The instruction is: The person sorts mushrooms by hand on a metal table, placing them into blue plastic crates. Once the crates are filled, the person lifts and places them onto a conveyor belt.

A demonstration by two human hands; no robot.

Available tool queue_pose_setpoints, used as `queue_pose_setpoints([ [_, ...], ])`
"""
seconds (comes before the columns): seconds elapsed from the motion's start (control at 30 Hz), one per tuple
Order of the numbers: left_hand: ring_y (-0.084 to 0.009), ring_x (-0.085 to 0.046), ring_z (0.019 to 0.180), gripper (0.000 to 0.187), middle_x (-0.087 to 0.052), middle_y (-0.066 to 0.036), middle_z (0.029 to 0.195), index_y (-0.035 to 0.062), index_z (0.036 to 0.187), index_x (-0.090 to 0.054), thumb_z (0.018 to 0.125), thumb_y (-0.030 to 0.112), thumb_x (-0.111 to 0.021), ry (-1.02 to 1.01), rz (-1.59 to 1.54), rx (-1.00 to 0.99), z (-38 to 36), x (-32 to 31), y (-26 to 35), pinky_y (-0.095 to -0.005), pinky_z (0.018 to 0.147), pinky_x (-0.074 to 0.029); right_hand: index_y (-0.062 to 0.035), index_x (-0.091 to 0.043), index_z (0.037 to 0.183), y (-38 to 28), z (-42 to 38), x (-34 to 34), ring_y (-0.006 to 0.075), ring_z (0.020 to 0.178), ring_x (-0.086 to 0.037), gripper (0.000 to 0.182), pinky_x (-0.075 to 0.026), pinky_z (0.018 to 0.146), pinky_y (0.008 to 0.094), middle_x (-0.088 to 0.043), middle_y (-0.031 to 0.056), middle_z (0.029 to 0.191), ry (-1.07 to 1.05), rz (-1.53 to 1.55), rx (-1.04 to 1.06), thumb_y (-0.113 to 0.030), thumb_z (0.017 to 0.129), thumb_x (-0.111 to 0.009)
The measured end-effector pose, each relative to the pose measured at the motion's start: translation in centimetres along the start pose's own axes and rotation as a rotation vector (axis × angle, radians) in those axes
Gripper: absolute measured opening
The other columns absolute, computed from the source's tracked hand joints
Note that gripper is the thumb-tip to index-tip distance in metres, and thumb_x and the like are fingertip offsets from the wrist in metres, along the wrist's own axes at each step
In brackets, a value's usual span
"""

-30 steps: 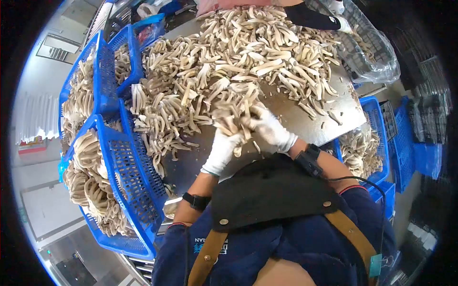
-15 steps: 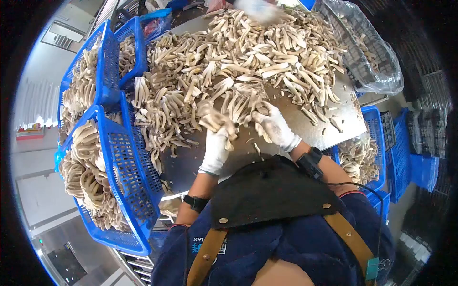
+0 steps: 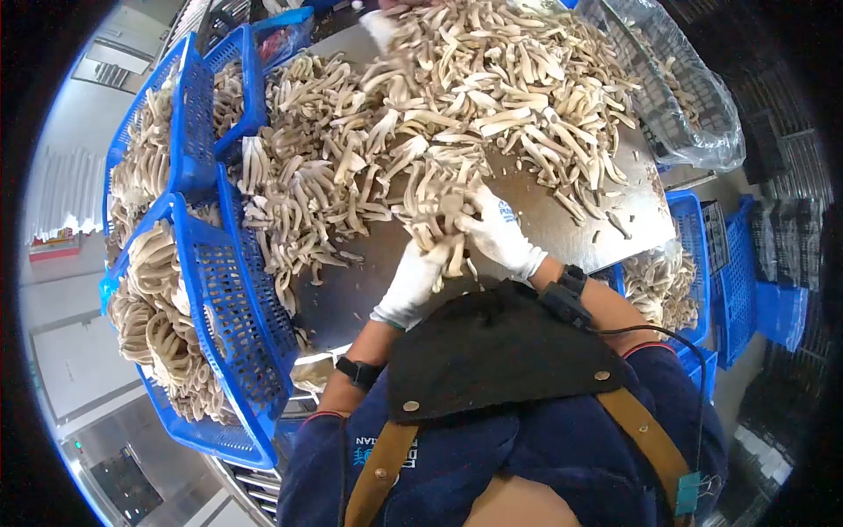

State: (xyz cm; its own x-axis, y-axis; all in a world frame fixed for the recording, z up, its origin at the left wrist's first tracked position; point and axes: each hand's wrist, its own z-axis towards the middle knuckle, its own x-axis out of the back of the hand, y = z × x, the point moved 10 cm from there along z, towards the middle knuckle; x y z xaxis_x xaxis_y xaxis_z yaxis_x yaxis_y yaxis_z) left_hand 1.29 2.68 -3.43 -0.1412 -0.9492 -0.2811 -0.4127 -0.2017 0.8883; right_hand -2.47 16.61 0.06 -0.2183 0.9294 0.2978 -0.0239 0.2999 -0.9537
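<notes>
Both my hands wear white gloves and meet close together over the near part of the steel table (image 3: 338,303). My left hand (image 3: 413,279) is closed on a clump of mushrooms (image 3: 436,230), long pale stems with grey-brown caps. From the other side my right hand (image 3: 502,235) grips the same clump, its fingertips partly hidden by the stems. Just beyond my hands lies a large heap of loose mushrooms (image 3: 518,79), spread over most of the tabletop.
Blue baskets full of mushrooms (image 3: 237,285) line the left side. Another blue basket (image 3: 689,220) with mushrooms stands low at the right. A plastic-lined crate (image 3: 645,79) sits at the far right. Across the table, another person's gloved hand (image 3: 378,28) reaches over the heap.
My hands were apart, each with mushrooms; now they have come together at one clump. My left hand moved right, my right slightly left. The other person's glove moved left.
</notes>
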Motion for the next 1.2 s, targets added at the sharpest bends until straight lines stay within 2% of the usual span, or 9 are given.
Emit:
queue_pose_setpoints([
  [0.07,-0.0083,-0.049,0.054,0.005,-0.057,-0.002,0.078,0.0099,0.099,-0.051,0.095,0.013,-0.051,0.252,-0.134,0.141,0.8,2.0,-0.9,-0.0205,0.046,-0.040,0.0012,-0.061,0.107,0.4,-0.3,-0.8,0.0254,0.100,-0.054,0.032,-0.046,0.078,0.0377,-0.060,0.0153,0.098,-0.078,0.325,-0.093,-0.024,0.086,-0.063],
  [0.27,-0.0047,-0.053,0.062,0.013,-0.055,0.002,0.074,0.0084,0.097,-0.060,0.086,0.007,-0.055,-0.153,0.149,0.337,0.0,-0.2,-3.0,-0.0182,0.048,-0.039,0.0034,-0.045,0.132,1.6,-0.1,-2.2,0.0261,0.107,-0.054,0.060,-0.047,0.086,0.0363,-0.049,0.0214,0.128,-0.163,0.198,-0.015,-0.031,0.087,-0.065],
  [0.33,-0.0022,-0.051,0.057,0.015,-0.058,0.001,0.075,0.0056,0.099,-0.061,0.086,0.005,-0.054,0.031,-0.076,0.091,1.5,3.2,-2.1,-0.0168,0.045,-0.037,0.0020,-0.048,0.131,2.7,-1.0,-2.5,0.0264,0.112,-0.053,0.062,-0.046,0.090,0.0367,-0.048,0.0215,0.129,-0.185,0.910,-0.274,-0.035,0.085,-0.067],
  [0.43,-0.0025,-0.050,0.056,0.022,-0.062,0.000,0.082,0.0058,0.106,-0.062,0.087,0.005,-0.052,-0.099,-0.101,0.217,-0.1,1.2,-2.8,-0.0166,0.046,-0.036,-0.0016,-0.054,0.127,4.6,-0.8,-3.3,0.0168,0.102,-0.058,0.047,-0.050,0.082,0.0297,-0.058,0.0124,0.115,-0.205,0.315,-0.029,-0.021,0.086,-0.067],
  [0.63,-0.0046,-0.056,0.062,0.026,-0.063,-0.002,0.089,0.0033,0.118,-0.055,0.098,0.018,-0.048,-0.066,0.173,0.265,-0.9,-0.4,-1.9,-0.0184,0.043,-0.041,-0.0025,-0.051,0.122,2.5,-2.4,-4.0,0.0145,0.107,-0.054,0.043,-0.044,0.095,0.0300,-0.058,0.0068,0.116,-0.197,0.544,-0.211,-0.014,0.084,-0.067],
  [0.73,-0.0068,-0.055,0.062,0.023,-0.059,-0.001,0.089,0.0071,0.119,-0.051,0.098,0.016,-0.048,-0.036,-0.309,0.327,-1.8,-1.8,-2.2,-0.0208,0.042,-0.041,-0.0021,-0.049,0.125,3.7,-1.5,-3.4,0.0166,0.106,-0.055,0.048,-0.044,0.095,0.0305,-0.057,0.0071,0.119,-0.175,0.504,-0.188,-0.013,0.081,-0.066],
  [0.83,-0.0099,-0.058,0.071,0.022,-0.058,-0.002,0.092,0.0072,0.118,-0.051,0.098,0.016,-0.049,-0.116,-0.328,0.264,-1.0,-2.8,-2.7,-0.0226,0.049,-0.045,-0.0020,-0.053,0.120,0.2,-1.3,-2.2,0.0156,0.101,-0.057,0.042,-0.047,0.089,0.0293,-0.060,0.0060,0.110,-0.221,0.257,0.185,-0.013,0.081,-0.065],
  [0.97,-0.0137,-0.064,0.075,0.017,-0.063,-0.006,0.101,0.0082,0.112,-0.054,0.097,0.015,-0.052,0.122,-0.340,0.032,1.7,1.8,-2.5,-0.0247,0.054,-0.051,-0.0042,-0.058,0.101,2.8,-0.4,0.1,0.0104,0.081,-0.057,0.020,-0.047,0.073,0.0242,-0.060,0.0009,0.091,-0.030,0.657,-0.122,-0.011,0.083,-0.061],
  [1.2,-0.0174,-0.064,0.072,0.034,-0.062,-0.008,0.095,0.0025,0.129,-0.047,0.096,0.004,-0.043,0.026,-0.395,0.024,1.2,0.2,-2.1,-0.0277,0.054,-0.053,-0.0029,-0.034,0.136,0.1,0.2,-0.9,0.0130,0.093,-0.055,0.062,-0.048,0.082,0.0275,-0.055,0.0069,0.113,-0.150,0.438,0.015,-0.013,0.085,-0.068],
])
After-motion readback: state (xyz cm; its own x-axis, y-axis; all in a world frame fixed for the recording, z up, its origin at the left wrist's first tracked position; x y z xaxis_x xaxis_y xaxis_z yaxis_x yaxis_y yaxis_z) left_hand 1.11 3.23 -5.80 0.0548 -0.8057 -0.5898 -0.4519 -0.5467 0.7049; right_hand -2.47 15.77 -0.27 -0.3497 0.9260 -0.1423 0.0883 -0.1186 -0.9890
